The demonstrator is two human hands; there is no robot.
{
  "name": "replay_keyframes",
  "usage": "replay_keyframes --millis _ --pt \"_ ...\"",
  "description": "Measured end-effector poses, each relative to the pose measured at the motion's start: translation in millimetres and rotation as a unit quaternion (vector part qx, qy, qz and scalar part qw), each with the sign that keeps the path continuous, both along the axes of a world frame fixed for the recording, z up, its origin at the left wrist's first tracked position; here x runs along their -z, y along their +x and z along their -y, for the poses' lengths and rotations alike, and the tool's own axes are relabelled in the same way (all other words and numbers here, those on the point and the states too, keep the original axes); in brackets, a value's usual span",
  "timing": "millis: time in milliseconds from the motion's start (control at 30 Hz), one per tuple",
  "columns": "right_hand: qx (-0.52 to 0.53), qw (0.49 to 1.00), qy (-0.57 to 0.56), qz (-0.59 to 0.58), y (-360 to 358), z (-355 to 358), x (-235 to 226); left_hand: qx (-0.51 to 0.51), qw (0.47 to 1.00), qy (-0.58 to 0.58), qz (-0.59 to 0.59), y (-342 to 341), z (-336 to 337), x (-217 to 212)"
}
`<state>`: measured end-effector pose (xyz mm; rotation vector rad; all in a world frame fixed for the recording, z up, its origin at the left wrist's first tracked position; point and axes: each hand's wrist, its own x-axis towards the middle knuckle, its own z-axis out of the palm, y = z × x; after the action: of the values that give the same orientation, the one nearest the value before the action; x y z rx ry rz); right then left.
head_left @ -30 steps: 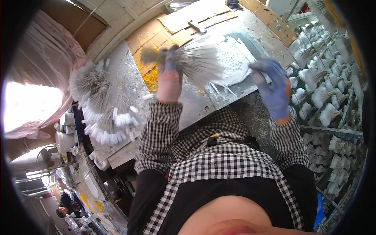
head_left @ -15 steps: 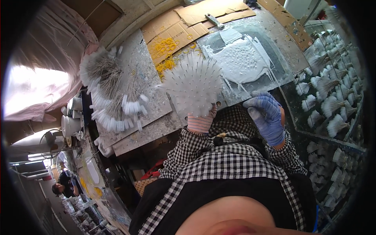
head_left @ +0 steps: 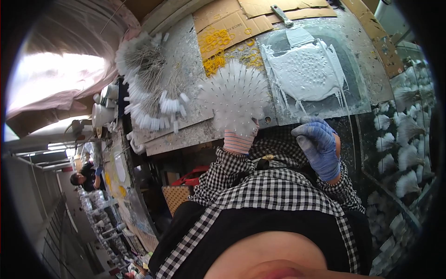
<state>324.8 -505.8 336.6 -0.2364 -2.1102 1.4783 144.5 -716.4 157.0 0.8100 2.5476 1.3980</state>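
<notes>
My left hand [head_left: 239, 141], in a striped white glove, is closed under a round bundle of white-bristled wire brushes [head_left: 236, 95]. The brushes fan out into a dome with dark tips standing out all over. Its stems are hidden beneath the bristles. At the table's near edge, to the right of the bundle, my right hand [head_left: 318, 148] wears a blue glove with greyish fingertips. Its fingers are curled together against the thumb; anything between them is too small to make out. Ahead of it, thick white paste [head_left: 306, 72] is spread on a glass plate [head_left: 357, 93].
A scraper [head_left: 282, 16] lies at the paste's far edge. Yellow rubber bands [head_left: 216, 42] are scattered on cardboard [head_left: 237, 28]. Loose wire brushes [head_left: 148, 88] pile up at the left. Brush bundles [head_left: 402, 153] fill racks at the right. Another person [head_left: 86, 176] is far left.
The view has shifted, so the table and its things appear further right. Both hands keep nearly the same pose, and the brush bundle stays in my left hand.
</notes>
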Motion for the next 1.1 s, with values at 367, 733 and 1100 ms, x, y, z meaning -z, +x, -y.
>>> replay_keyframes --millis 367,733,1100 --pt "-0.062 0.998 -0.012 -0.031 28 1 11 -0.027 0.751 0.517 0.410 -45 11 -84" --pt "-0.026 0.993 0.057 -0.099 1 2 -24 -0.027 0.909 0.350 0.224 -23 -30 -188" --pt "0.004 0.960 0.254 0.119 -66 -36 -10 0.209 0.909 0.350 0.085 -47 -140 -191"
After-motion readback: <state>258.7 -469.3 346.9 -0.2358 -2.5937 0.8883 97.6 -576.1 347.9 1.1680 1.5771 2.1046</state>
